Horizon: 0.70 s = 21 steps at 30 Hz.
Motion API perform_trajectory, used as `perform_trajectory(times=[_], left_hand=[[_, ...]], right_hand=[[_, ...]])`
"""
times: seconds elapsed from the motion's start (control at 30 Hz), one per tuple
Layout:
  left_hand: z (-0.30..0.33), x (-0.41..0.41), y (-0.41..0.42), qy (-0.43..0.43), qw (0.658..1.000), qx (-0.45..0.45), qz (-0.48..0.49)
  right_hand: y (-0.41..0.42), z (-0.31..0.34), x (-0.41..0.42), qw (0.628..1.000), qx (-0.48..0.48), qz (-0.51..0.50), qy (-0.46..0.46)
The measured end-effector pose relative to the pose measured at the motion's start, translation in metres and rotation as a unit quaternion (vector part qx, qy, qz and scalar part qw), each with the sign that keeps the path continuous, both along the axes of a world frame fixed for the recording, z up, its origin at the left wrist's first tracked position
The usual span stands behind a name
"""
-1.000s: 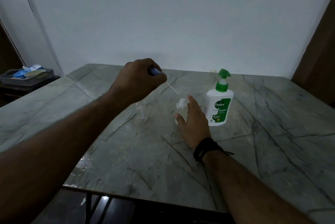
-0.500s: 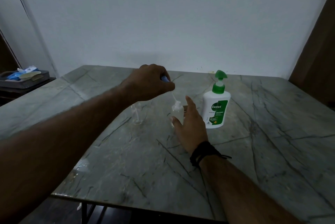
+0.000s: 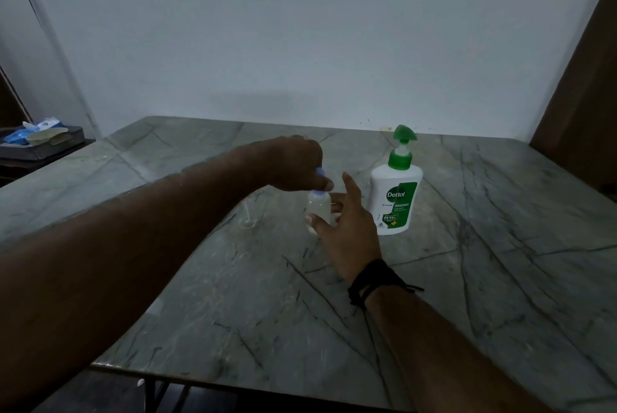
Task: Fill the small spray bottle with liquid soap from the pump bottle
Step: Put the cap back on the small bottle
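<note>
Left hand [image 3: 293,163] is pinching the blue spray cap [image 3: 320,173] directly above the small spray bottle [image 3: 319,209], with the cap sitting at the bottle's neck. Right hand [image 3: 347,229] is curling thumb and fingers round the bottle body from its 5 o'clock side, steadying it upright on the surface [image 3: 500,262]. The bottle's long axis is running vertical, in line with the cap, so the coming seating or twisting move appears to depend on that alignment. The left hand is nearer the cap. The pump bottle [image 3: 395,199] is standing at 3 o'clock of the small bottle, just beside the right hand. A clear funnel-like item [image 3: 247,217] is resting at 9 o'clock.
</note>
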<state>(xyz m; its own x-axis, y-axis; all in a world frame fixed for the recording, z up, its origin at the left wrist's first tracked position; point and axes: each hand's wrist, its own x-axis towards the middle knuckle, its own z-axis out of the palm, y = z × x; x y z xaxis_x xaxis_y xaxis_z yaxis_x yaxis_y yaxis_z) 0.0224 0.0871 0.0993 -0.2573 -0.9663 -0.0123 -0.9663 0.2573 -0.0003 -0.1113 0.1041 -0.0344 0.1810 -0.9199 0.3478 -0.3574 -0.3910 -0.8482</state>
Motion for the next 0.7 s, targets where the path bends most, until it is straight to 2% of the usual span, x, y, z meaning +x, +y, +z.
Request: perform_trajectory(times=[0.13, 0.33, 0.47, 0.57, 0.63, 0.7], left_hand=[[-0.005, -0.002, -0.006, -0.048, 0.998, -0.041, 0.006], [-0.017, -0.003, -0.009, -0.013, 0.995, -0.100, 0.019], [-0.010, -0.005, -0.004, -0.031, 0.999, -0.021, -0.006], [0.001, -0.004, 0.002, -0.001, 0.998, 0.061, -0.028], [0.005, -0.006, 0.006, 0.010, 0.997, 0.076, -0.032], [0.006, -0.009, 0.005, -0.018, 0.998, 0.059, -0.028]], right_hand=[[0.000, 0.000, -0.001, 1.000, -0.004, -0.001, -0.002], [-0.001, 0.001, 0.000, 1.000, 0.000, -0.002, -0.004], [-0.001, 0.000, -0.001, 1.000, 0.002, -0.002, -0.006], [-0.001, 0.000, 0.000, 1.000, 0.001, 0.000, 0.000], [-0.001, 0.001, 0.000, 1.000, 0.003, 0.002, 0.004], [0.000, 0.002, 0.000, 1.000, 0.002, 0.001, 0.004]])
